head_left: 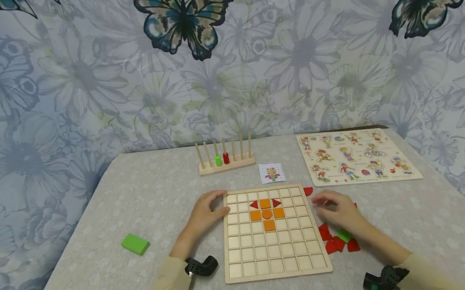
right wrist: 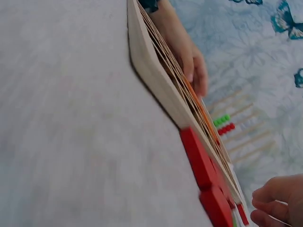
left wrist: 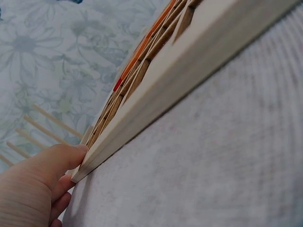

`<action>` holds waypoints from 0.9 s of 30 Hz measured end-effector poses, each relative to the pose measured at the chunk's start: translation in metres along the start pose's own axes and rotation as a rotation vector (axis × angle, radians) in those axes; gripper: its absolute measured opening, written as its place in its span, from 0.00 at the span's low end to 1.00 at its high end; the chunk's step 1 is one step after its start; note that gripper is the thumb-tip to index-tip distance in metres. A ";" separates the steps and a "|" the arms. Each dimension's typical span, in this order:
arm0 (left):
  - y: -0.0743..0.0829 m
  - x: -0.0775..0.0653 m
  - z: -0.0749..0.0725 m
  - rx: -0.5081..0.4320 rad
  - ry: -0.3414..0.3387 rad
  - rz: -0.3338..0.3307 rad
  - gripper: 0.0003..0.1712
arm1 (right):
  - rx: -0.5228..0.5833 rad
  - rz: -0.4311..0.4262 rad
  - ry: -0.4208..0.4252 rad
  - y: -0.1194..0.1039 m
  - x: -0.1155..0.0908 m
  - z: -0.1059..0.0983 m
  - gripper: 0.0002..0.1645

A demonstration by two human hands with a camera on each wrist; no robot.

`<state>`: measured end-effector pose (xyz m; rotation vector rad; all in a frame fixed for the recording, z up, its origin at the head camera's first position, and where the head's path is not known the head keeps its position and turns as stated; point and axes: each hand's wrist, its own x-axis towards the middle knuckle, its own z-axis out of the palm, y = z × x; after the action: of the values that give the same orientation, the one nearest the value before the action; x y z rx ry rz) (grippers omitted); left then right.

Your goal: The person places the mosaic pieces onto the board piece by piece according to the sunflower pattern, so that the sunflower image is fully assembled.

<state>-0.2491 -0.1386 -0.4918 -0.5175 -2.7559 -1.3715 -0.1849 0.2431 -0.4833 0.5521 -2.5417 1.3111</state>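
A wooden grid board (head_left: 274, 267) lies flat, with orange squares, an orange round piece (head_left: 267, 214) and two red triangles (head_left: 276, 203) in its upper cells. My left hand (head_left: 206, 217) holds the board's far left corner, thumb on the edge and fingers round the corner in the left wrist view. Beside the right edge, my right hand (head_left: 338, 209) hovers with loosely bent fingers; nothing shows between its fingertips (right wrist: 258, 195) in the right wrist view. Below that hand lie several red pieces (head_left: 325, 231) and a green piece (head_left: 344, 235), partly hidden. A red piece (head_left: 308, 191) sits near the board's upper right.
Behind the board is a small pattern card (head_left: 272, 173). A peg stand (head_left: 228, 165) with green and red beads stands farther back. The picture puzzle board (head_left: 359, 157) lies at the back right, and a green block (head_left: 135, 244) rests at the left.
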 end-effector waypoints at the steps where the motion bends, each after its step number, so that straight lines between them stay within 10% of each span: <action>1: 0.001 0.000 0.000 0.001 0.000 0.005 0.29 | -0.018 0.011 0.015 0.002 -0.003 -0.005 0.12; 12: 0.002 0.001 -0.002 0.017 0.011 0.030 0.29 | -0.246 0.221 0.172 0.016 -0.019 -0.058 0.17; 27: 0.000 0.001 0.000 0.008 0.009 0.042 0.29 | -0.136 0.282 -0.037 0.034 -0.021 -0.075 0.18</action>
<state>-0.2499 -0.1385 -0.4922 -0.5637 -2.7260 -1.3495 -0.1783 0.3276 -0.4731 0.1974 -2.7926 1.2066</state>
